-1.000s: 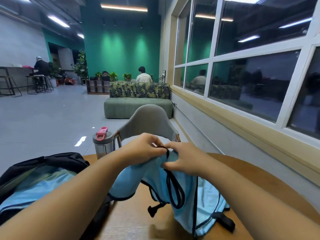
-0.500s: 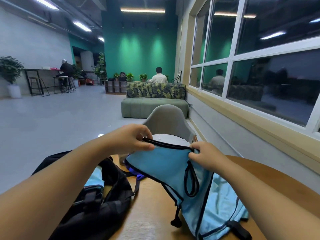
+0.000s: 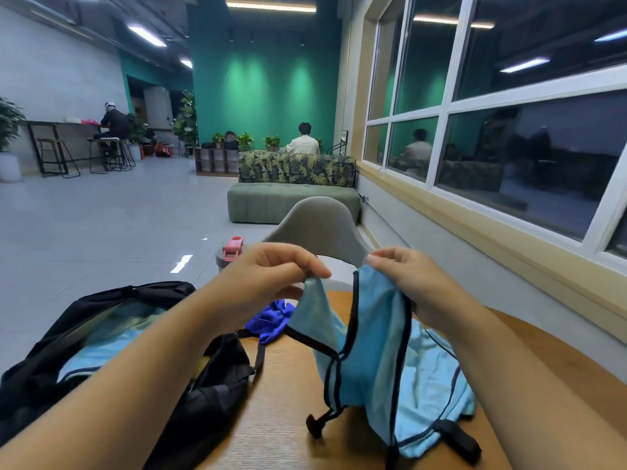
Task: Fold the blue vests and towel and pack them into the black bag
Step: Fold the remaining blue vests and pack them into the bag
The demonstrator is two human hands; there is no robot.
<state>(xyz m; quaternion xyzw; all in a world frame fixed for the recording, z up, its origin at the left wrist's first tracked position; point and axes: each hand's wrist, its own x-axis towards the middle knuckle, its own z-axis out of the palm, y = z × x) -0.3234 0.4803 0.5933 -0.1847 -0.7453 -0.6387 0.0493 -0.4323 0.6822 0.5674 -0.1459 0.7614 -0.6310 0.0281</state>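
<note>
Bag lies unzipped at left of the vest, light-blue cloth inside. Bottle stands beyond the bag. Left hand: grip pinches one top corner of the vest. Dark-blue cloth lies bunched just left of the vest. Right hand: grip pinches the other top edge. Vest hangs between both hands, its lower part resting on the surface

Green wall, grey floor, sofa, dark windows.
</note>
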